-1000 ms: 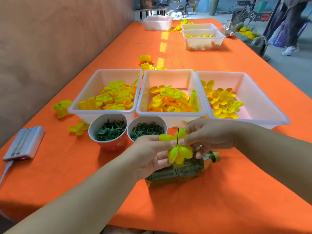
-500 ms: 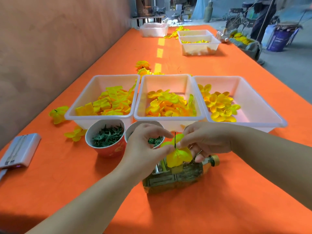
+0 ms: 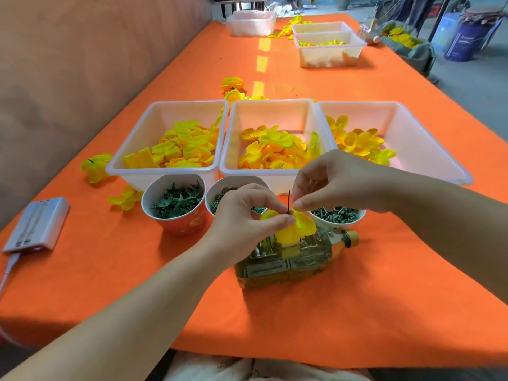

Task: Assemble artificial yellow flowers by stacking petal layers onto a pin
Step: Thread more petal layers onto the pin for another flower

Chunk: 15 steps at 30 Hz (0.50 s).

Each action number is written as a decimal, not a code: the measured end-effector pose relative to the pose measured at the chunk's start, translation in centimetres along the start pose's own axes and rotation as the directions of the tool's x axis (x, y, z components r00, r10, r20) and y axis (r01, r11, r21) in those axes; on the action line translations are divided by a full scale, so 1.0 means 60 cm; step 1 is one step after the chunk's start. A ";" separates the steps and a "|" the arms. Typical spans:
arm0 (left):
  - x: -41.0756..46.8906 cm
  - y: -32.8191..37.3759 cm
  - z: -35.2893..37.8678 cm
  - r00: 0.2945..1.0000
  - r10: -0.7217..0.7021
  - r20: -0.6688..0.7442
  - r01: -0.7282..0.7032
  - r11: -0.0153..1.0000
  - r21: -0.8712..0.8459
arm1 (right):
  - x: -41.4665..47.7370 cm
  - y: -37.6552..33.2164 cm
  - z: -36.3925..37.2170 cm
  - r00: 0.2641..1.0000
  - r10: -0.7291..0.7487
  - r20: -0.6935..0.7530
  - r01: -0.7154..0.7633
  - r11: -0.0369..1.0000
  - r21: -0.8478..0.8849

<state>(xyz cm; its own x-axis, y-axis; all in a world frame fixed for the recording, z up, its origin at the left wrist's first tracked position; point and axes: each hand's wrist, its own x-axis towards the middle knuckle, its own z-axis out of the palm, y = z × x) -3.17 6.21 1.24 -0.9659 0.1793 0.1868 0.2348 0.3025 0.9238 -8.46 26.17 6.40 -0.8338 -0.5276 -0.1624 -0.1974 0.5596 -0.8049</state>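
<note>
Yellow petals (image 3: 298, 228), dark pin (image 3: 289, 202), orange tablecloth (image 3: 357, 312)

Your left hand (image 3: 244, 218) covers most of the middle cup (image 3: 236, 179), so only bits of the green rings inside show. The bottom of the pin (image 3: 289, 202) is lost under the yellow petals (image 3: 299, 229). Those petals hide the top of the bottle (image 3: 275, 266) too. Your right hand (image 3: 341, 182) blocks the 12 o'clock rim of the white bowl (image 3: 336, 224). Whether that hand pinches something by the pin is too small to tell. The white cable (image 3: 8, 268) runs off the picture at 9 o'clock.
</note>
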 end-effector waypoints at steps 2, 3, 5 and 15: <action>0.000 -0.003 -0.002 1.000 0.009 0.003 -0.008 1.000 -0.029 | -0.002 -0.004 0.001 0.993 -0.005 0.121 0.003 1.000 0.024; -0.002 -0.006 -0.002 1.000 0.004 0.003 -0.003 0.999 -0.045 | -0.002 -0.002 0.003 0.990 -0.008 0.140 0.006 1.000 0.015; -0.007 -0.013 0.001 1.000 -0.017 -0.004 0.017 0.995 -0.095 | -0.004 0.001 0.005 0.994 -0.039 0.107 0.039 0.999 0.001; -0.022 -0.019 0.000 0.996 0.032 0.079 -0.024 0.995 -0.099 | -0.016 -0.007 0.035 0.972 -0.235 -0.027 0.233 0.972 -0.038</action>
<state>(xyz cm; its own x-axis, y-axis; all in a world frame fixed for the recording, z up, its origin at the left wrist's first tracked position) -2.17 5.65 -0.06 -0.9463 0.2624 0.1887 0.2455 0.2036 0.9478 -6.49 25.13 5.68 -0.7780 -0.6266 0.0465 -0.4059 0.4447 -0.7984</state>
